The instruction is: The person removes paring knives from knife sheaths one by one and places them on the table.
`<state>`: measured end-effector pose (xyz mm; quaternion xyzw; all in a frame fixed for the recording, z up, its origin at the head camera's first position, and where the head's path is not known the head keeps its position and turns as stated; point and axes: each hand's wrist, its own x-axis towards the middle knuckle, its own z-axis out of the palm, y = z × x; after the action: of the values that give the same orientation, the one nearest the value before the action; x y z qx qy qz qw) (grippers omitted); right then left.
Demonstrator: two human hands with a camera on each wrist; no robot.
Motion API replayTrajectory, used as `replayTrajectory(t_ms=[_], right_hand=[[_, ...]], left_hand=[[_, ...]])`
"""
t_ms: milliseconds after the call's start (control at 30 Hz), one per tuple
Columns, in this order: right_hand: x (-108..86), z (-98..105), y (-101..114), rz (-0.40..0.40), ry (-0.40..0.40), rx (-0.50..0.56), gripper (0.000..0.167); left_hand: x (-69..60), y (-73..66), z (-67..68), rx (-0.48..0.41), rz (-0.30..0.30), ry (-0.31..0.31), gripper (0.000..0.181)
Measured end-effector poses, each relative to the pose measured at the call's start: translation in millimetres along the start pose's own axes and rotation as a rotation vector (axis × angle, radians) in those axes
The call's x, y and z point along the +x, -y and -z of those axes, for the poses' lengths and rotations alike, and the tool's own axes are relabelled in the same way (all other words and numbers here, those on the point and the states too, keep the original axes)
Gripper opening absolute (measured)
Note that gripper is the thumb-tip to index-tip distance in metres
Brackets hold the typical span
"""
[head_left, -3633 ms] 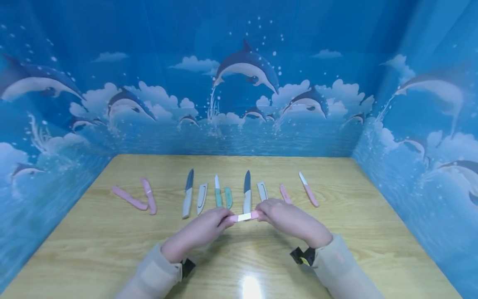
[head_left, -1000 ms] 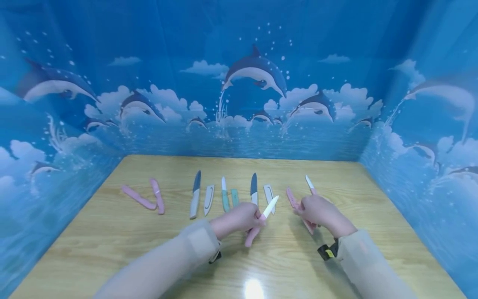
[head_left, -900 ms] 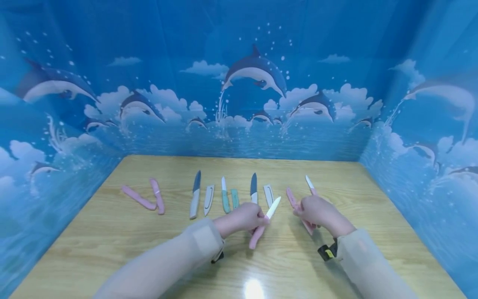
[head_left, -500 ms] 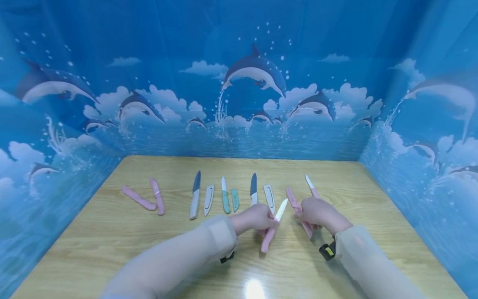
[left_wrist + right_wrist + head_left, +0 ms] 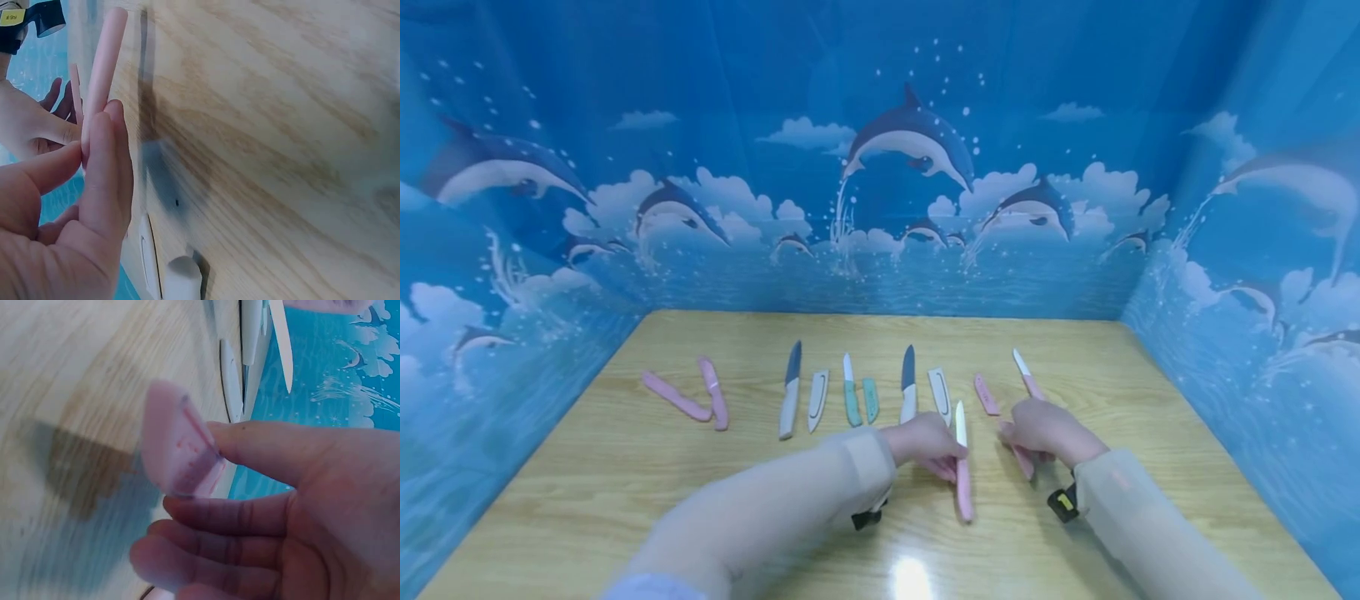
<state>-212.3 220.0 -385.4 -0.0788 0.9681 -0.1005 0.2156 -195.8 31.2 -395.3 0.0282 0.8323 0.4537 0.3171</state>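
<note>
My left hand (image 5: pixel 928 443) pinches a pink-handled paring knife (image 5: pixel 964 492) between thumb and fingers. The knife's white blade points away from me toward the back of the table. In the left wrist view the knife's pink handle (image 5: pixel 107 56) sticks up past the fingertips. To the right, my right hand (image 5: pixel 1051 431) pinches a pink blade sheath (image 5: pixel 1022 461), apart from the knife. Close up in the right wrist view, the sheath (image 5: pixel 178 444) sits between thumb and index finger, slightly blurred, with small red marks.
Behind the hands lie a pink sheath (image 5: pixel 987 394), a pink-handled knife (image 5: pixel 1032 385), two grey-handled knives (image 5: pixel 789 408) with pale sheaths (image 5: pixel 817 400), and a green knife (image 5: pixel 852 404) beside its green sheath (image 5: pixel 870 400). Two long pink pieces (image 5: pixel 673 396) lie far left. Dolphin-print curtains (image 5: pixel 880 267) surround the table.
Earlier both hands held the knife and sheath end to end; now they are separate. Over the last second my left hand has moved right, and the knife has turned from slanted to nearly straight ahead.
</note>
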Motion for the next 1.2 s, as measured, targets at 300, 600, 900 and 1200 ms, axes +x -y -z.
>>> replayTrajectory(t_ms=[300,600,900,1200], right_hand=[[1.8,-5,-3,0.001,0.024,-0.006,0.032],[4.0,-8,-5,0.012,0.059,-0.047,0.041],[4.7,-9,-5,0.003,0.081,-0.044,0.037],[0.5,-6,-5,-0.001,0.086,-0.026,0.032]], left_hand=[[11.9,-3.3,-7.7,-0.050,-0.004,0.008,0.015],[14.3,-3.4,-14.2,-0.011,0.006,-0.007,0.018],[22.1,-4.5,-13.1,0.215,-0.004,-0.052,0.032],[24.0,-7.2,-16.0,0.532,-0.022,-0.085,0.048]])
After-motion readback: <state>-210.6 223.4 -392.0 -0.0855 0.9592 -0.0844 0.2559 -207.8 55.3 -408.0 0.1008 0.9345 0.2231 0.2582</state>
